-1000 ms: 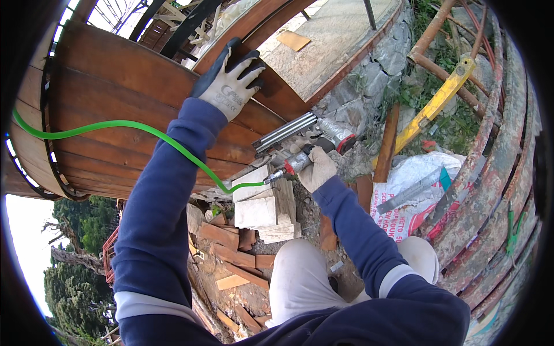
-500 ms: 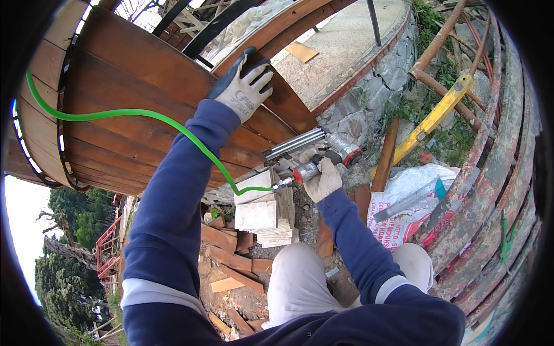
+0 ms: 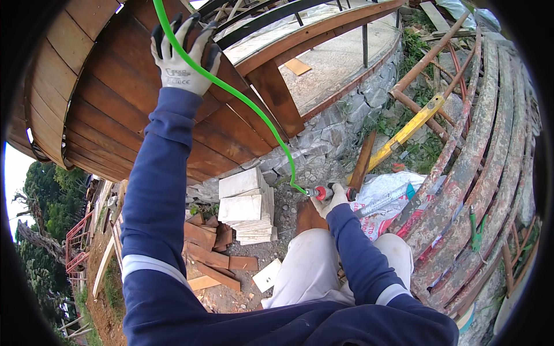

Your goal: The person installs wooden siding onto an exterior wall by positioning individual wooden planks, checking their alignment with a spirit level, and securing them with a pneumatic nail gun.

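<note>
Tool [image 3: 321, 193] mostly hidden by right hand [image 3: 333, 200]; its front end hard to make out. Green hose [image 3: 254, 107] crosses left hand [image 3: 180, 75], cut off at top edge. Gravel [image 3: 287, 210] left of right hand open, up to pale slab stack [image 3: 248, 209]; sack [image 3: 384, 182] just right. Right hand curled around tool; left hand spread wide against brown planks [image 3: 219, 138], gripping nothing.

Small dark print [image 3: 178, 73] on pale left glove [image 3: 186, 64], red lettering [image 3: 363, 214] on white sack [image 3: 398, 183]
</note>
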A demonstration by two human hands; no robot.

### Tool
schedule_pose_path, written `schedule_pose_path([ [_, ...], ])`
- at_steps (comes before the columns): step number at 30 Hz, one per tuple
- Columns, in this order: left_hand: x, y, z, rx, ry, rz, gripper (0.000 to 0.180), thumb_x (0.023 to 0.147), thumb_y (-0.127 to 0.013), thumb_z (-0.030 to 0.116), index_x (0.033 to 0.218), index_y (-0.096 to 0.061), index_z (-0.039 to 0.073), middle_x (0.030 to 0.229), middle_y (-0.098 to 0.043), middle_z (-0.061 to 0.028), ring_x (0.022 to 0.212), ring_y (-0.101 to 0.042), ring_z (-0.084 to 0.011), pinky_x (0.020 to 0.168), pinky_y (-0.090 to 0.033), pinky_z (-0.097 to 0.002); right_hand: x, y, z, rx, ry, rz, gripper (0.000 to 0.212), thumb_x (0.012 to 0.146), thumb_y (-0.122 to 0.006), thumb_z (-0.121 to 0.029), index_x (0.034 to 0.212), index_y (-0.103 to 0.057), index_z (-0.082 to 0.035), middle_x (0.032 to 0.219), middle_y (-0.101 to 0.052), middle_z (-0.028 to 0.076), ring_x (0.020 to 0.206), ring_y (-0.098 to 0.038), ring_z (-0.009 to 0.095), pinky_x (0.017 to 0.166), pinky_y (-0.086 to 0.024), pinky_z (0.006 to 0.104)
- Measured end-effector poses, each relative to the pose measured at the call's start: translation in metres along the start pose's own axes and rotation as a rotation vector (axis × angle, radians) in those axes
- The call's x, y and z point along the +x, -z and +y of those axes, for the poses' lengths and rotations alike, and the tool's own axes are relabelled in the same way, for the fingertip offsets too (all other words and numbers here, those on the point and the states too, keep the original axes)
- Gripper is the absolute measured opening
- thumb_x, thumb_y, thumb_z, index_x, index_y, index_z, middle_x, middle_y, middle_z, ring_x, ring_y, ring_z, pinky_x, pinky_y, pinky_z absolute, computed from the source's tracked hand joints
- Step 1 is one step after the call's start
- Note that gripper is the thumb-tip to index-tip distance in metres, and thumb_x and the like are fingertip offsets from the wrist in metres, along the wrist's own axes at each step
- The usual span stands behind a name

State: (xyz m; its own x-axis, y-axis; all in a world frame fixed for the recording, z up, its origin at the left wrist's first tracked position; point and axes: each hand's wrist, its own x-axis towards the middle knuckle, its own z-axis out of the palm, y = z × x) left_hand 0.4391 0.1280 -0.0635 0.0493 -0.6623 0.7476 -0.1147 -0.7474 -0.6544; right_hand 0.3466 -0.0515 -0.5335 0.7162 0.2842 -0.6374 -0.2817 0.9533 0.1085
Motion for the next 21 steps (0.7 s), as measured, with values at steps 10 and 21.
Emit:
schedule_pose_path([
  [10, -0.004, -0.013, -0.045, 0.204, 0.127, -0.186, 0.072, 0.083, -0.069, 0.036, 0.148, -0.047, 0.013, 0.153, -0.038, -0.0216, 0.145, -0.028, -0.0425, 0.121, -0.015, -0.0626, 0.0, 0.021, 0.04, -0.832, -0.199, 0.113, 0.061, 0.097, -0.046, -0.063, 0.103, -0.064, -0.005, 0.087, -0.069, 0.021, 0.073, -0.069, 0.036, 0.071, -0.059, 0.0551],
  [21, 0.002, -0.016, -0.045, 0.183, 0.1, -0.105, 0.069, 0.081, -0.071, 0.033, 0.142, -0.052, 0.009, 0.152, -0.039, -0.0194, 0.143, -0.031, -0.041, 0.12, -0.021, -0.0596, -0.014, -0.132, -0.039, -1.648, 1.112, -0.323, 0.027, 0.089, -0.062, -0.02, 0.108, -0.07, -0.003, 0.087, -0.071, 0.02, 0.085, -0.073, 0.027, 0.078, -0.056, 0.0356],
])
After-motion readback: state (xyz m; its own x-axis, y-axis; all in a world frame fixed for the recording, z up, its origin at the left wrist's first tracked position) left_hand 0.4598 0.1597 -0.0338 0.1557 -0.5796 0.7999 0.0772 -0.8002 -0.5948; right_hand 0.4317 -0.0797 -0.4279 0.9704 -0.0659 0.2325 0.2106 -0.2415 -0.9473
